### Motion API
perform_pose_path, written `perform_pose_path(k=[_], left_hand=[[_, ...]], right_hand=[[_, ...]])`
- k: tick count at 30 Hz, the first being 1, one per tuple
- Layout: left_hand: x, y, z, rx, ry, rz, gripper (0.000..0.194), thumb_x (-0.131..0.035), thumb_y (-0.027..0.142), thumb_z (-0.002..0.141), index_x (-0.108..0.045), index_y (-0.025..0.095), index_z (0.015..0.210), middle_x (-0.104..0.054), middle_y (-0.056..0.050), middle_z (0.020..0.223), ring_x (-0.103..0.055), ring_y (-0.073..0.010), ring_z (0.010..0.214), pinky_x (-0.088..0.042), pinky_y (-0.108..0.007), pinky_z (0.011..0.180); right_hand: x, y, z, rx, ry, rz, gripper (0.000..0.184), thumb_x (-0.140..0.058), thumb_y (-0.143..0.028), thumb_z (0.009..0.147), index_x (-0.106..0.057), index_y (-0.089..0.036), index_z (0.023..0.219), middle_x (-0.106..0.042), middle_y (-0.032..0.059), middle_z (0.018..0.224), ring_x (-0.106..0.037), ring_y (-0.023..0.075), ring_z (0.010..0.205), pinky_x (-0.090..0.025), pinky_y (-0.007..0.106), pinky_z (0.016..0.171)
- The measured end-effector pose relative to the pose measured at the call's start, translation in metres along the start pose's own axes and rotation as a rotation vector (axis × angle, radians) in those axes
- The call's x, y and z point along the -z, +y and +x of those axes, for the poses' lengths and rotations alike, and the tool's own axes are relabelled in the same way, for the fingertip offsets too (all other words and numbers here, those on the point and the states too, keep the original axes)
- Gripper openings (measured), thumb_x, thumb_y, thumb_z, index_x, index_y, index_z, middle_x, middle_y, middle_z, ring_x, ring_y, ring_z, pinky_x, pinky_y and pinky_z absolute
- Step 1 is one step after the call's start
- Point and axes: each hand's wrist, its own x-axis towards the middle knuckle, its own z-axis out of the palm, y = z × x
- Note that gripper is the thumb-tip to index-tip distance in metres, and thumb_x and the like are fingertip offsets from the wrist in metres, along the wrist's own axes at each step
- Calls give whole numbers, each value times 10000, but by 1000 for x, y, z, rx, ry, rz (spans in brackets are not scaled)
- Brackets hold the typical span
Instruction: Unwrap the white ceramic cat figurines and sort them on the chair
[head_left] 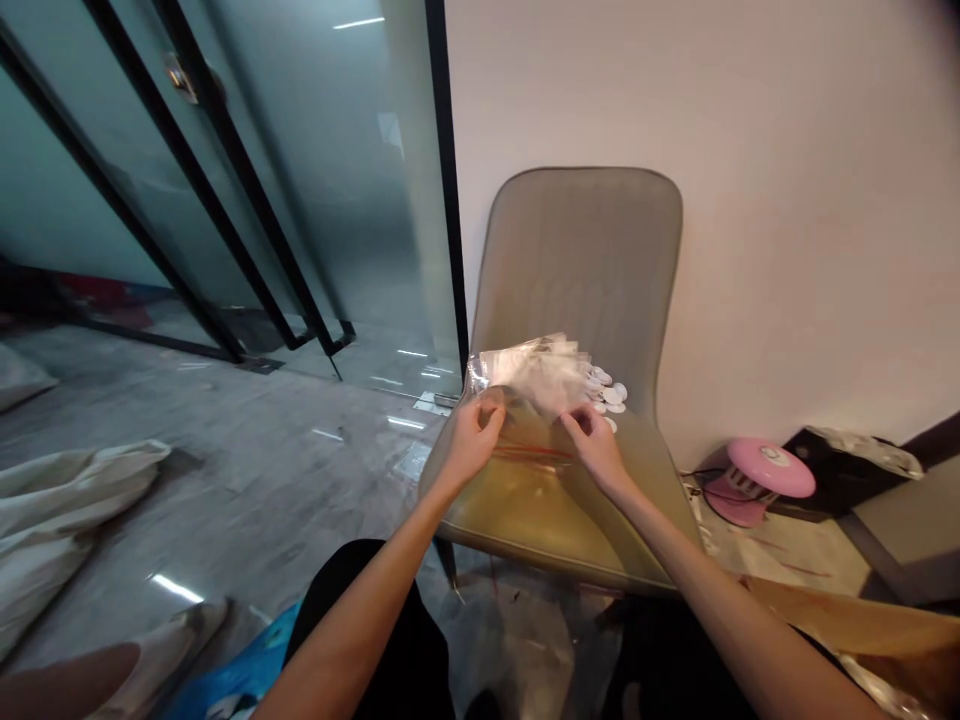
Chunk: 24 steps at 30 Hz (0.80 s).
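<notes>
Your left hand (pixel 476 440) and right hand (pixel 596 450) pinch the clear plastic bags (pixel 532 372) above the seat of the grey chair (pixel 577 250); if your grip loosens, they could slip and scatter the white discs (pixel 607 393) by the backrest.

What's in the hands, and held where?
A clear plastic bag, pinched along its near edge: the left hand at one side, the right hand at the other.

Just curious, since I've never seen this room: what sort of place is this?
Probably an office or small workroom: glass doors in black frames, a polished floor, and an upholstered chair.
</notes>
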Motion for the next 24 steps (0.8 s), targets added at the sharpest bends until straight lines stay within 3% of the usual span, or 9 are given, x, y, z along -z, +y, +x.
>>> perform_pose_path(k=[3, 7, 12, 19, 24], left_hand=[[-5, -4, -2, 27, 26, 12, 164, -587, 299, 843, -657, 176, 760, -686, -38, 808, -613, -188, 809, -467, -296, 804], [-10, -8, -4, 126, 78, -18, 74, -638, 221, 769, -689, 180, 804, -712, -70, 831, -643, -238, 889, -479, -337, 882], [-10, -5, -9, 144, 72, -64, 250, -636, 154, 729, -715, 189, 964, -727, -86, 1036, -631, -265, 1067, -446, -382, 1018], [-8, -7, -12, 118, 55, -13, 214, -658, 240, 809, -679, 186, 1015, -725, -76, 998, -657, -226, 952, -469, -343, 934], [-10, -9, -12, 132, 91, -45, 179, -657, 287, 827, -701, 189, 971, -730, -80, 981, -660, -230, 960, -467, -328, 925]], right_hand=[[-3, -2, 3, 27, 55, -23, 296, -582, -497, 856, -597, -202, 833, -625, 13, 749, -540, 185, 703, -438, 299, 691], [-8, -4, 3, 38, 28, -40, 251, -588, -454, 845, -605, -208, 890, -691, 58, 910, -607, 227, 885, -474, 336, 830], [-11, 2, 3, 22, -46, -52, 260, -611, -443, 842, -647, -192, 899, -704, 58, 892, -630, 227, 853, -481, 332, 816], [-6, 8, 0, 8, 6, -154, 323, -622, -485, 858, -698, -180, 933, -745, 83, 959, -655, 250, 889, -471, 343, 825], [0, -6, -4, 52, 3, -231, 303, -612, -500, 892, -636, -199, 882, -759, 77, 897, -694, 266, 892, -467, 343, 811]])
